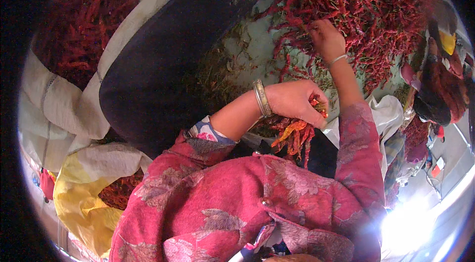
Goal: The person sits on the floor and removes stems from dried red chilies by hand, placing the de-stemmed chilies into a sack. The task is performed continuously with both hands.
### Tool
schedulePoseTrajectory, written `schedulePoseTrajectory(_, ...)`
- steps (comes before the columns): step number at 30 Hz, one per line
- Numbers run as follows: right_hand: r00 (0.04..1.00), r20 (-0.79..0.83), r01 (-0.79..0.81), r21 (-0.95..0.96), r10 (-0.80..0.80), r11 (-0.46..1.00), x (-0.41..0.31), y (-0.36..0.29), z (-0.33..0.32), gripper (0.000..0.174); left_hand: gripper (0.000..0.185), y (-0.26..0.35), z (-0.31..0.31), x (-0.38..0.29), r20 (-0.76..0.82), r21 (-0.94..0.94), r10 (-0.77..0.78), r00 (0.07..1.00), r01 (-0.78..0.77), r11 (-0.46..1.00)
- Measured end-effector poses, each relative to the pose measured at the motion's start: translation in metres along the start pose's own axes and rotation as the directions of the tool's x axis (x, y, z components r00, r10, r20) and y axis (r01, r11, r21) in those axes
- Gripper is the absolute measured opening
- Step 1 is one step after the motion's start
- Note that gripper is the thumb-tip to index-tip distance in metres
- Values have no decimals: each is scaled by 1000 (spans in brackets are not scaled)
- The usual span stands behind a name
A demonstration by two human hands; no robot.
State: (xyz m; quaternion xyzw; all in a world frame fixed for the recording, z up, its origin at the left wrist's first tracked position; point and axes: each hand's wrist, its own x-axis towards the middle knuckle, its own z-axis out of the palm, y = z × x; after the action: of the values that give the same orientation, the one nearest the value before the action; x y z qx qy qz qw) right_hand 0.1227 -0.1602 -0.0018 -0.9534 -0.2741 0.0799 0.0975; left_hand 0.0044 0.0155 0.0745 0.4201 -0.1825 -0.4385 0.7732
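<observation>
My left hand [297, 98], with metal bangles at the wrist, is closed around a bunch of dried chili peppers [295, 134]. Their orange and red ends hang below the palm, in front of my chest. Farther out, my right hand [328, 41] is at the near edge of a large heap of dried red chilies [356, 6]. Its fingers are bent together and touch or hover over loose peppers; whether they pinch one is hidden. The heap lies on a pale greenish surface [261, 56], with several chilies scattered along its edge.
A leg in dark trousers [167, 61] stretches across the left. Broken stems and bits [219, 72] litter the ground beside it. Chilies fill a white woven sack [61, 102] and a yellow-and-white sack [76, 195]. White sheeting [387, 110] lies right of my right arm.
</observation>
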Motion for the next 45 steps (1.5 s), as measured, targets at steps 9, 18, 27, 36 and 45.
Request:
schedulePoseTrajectory(9,828,203,-429,830,523,356,-7,10,-65,17,18,2,-1,-1,-71,-15,-3,997,2,1000)
schedulePoseTrajectory(18,810,165,-349,906,562,238,-13,-3,-87,15,19,0,0,0,-99,-15,21,995,-23,1000)
schedulePoseTrajectory(27,807,-171,65,977,565,203,-5,0,-146,18,20,-1,-2,0,-145,-4,25,989,-26,1000)
schedulePoseTrajectory(36,802,34,-296,890,596,347,-16,-4,-137,18,20,-7,-4,4,-271,-217,1,963,-62,974)
schedulePoseTrajectory(45,792,347,-430,901,502,57,-35,-49,-123,16,18,-4,-4,8,-781,2,191,595,-303,953)
